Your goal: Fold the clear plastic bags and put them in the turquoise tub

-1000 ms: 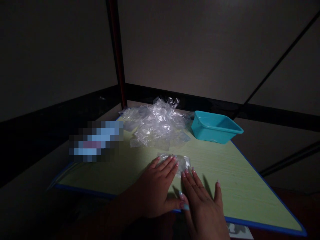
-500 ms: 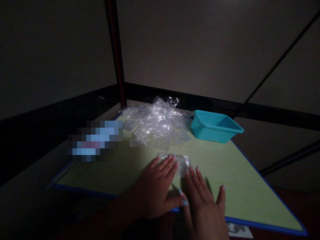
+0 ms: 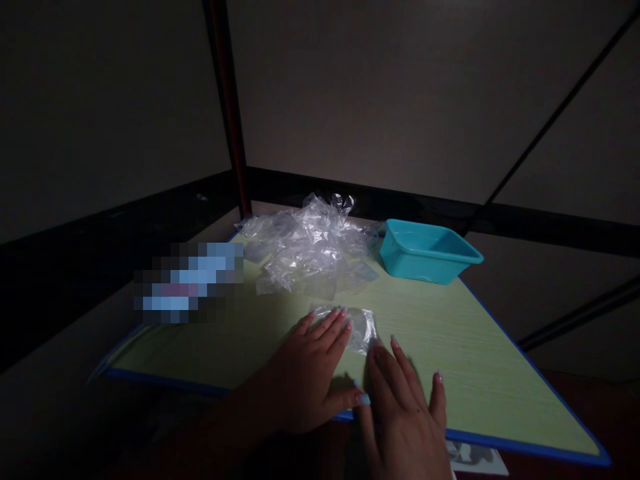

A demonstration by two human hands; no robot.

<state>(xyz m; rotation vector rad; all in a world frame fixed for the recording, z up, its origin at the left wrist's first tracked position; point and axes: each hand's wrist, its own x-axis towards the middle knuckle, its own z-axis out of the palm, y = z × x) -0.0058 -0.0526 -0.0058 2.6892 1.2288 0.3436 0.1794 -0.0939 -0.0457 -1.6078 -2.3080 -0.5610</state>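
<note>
Lower centre, the left hand [image 3: 311, 365] lies flat, grasping nothing, across a clear plastic piece [image 3: 363, 331], seemingly steadying it. The right hand [image 3: 407, 413], open too, reaches its lower-right corner

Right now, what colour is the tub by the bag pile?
The tub is turquoise, best seen in the head view.

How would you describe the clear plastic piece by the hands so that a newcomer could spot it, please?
Find the pale green table with the blue edge. Near its front, the left hand touches a clear plastic piece. Unlike the crumpled plastic heap behind it, this one lies alone and fairly flat.
</note>
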